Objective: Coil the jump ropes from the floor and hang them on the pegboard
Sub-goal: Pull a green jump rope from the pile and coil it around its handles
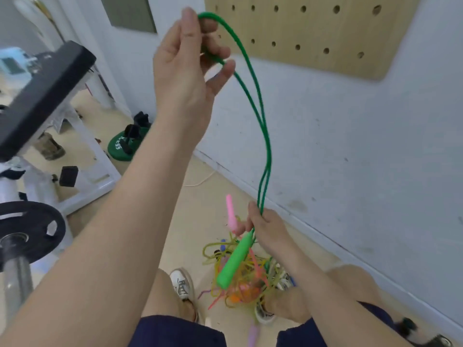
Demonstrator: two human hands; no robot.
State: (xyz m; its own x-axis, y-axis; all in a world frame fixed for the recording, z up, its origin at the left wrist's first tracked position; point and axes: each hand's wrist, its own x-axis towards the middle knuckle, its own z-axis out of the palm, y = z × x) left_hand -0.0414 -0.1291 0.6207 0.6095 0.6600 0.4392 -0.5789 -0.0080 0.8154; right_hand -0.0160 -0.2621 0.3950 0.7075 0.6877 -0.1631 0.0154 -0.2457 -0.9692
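Chiefly in play: green jump rope (260, 126), doubled into two strands that run side by side from upper centre of the frame down to lower centre.
Left hand (185, 63): raised at upper centre, fingers curled round the top bend of the rope, which loops over them.
Right hand (265, 226): low, at lower centre, closed round both green strands where they come together.
Green handle (233, 261): hangs tilted just below the right hand, over the pile.
Pink handle (231, 214): sticks up on the left of the right hand, touching its fingers; whether the hand grips it I cannot tell.
Rope pile (240, 284): a tangle of yellow, pink, orange and green cords on the floor at bottom centre, between the person's shoes.
Pegboard (313, 33): pale wood with rows of holes, on the wall at upper right, behind the raised loop.
Left edge: black bench pad (42, 96) above, black weight plate (27, 231) below.
Floor at mid left: green disc (125, 146).
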